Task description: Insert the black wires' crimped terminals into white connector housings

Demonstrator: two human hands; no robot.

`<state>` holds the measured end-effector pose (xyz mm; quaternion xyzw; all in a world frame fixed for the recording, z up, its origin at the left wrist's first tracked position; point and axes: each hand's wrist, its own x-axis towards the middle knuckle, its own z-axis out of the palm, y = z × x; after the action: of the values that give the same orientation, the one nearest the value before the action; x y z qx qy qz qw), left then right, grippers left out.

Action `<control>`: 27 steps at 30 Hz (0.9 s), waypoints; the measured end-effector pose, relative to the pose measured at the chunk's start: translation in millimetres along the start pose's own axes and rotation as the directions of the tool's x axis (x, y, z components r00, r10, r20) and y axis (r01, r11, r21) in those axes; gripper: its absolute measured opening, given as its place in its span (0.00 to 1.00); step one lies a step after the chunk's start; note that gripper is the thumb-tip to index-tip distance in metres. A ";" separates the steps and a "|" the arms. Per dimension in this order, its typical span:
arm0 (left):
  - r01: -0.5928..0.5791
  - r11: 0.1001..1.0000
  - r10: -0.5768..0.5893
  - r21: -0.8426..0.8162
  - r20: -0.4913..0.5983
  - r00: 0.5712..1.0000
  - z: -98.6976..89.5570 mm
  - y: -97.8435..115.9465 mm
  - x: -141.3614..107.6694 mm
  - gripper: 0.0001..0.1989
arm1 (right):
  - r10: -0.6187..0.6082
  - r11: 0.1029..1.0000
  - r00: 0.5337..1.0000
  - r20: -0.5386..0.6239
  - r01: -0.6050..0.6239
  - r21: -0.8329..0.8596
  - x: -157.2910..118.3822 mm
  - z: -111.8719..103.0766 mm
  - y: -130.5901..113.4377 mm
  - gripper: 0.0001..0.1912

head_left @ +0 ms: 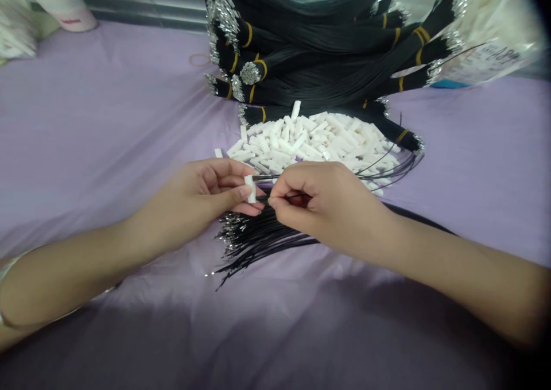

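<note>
Between the thumb and fingers of my left hand is a small white plastic connector housing, its slotted edge turned toward the right. Black wires run from the housing toward my right hand. The thumb and forefinger of that hand pinch a thin black wire close beside the housing; whether its tip is inside cannot be made out. Below both hands lies a loose spread of black wires with silver metal terminals at their left ends. Just behind my hands is a heap of white connector housings.
Bundles of black wires, tied with yellow bands, are stacked at the back. A clear plastic bag stands at the back right, and a white and pink container at the back left. Purple cloth covers the table.
</note>
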<state>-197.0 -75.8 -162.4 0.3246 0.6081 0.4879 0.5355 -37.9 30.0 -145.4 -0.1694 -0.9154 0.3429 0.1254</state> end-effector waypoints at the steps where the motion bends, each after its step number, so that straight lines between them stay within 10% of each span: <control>1: 0.006 1.000 -0.006 -0.010 -0.002 1.000 0.4 0.2 0.1 0.10 | 0.008 1.000 1.000 0.005 -0.008 0.002 -0.2 -0.5 -0.5 0.07; 11: 0.008 1.000 -0.007 -0.024 0.009 1.000 2.1 1.1 0.8 0.07 | -0.018 0.993 1.000 -0.019 0.016 -0.117 2.1 8.3 0.4 0.09; 17: 0.009 0.996 -0.006 -0.090 0.034 0.999 1.5 0.5 2.4 0.07 | -0.217 0.859 0.976 -0.027 0.178 -0.479 -11.8 2.7 -14.6 0.08; 27: 0.027 0.998 -0.027 -0.061 -0.004 1.000 0.6 2.6 3.3 0.06 | -0.361 0.905 0.920 0.153 0.385 -0.182 -10.5 32.2 -9.2 0.07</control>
<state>-197.5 -71.8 -161.1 0.2986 0.5985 0.5000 0.5502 -41.5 0.4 -164.1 0.0169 -0.9674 0.2241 0.1170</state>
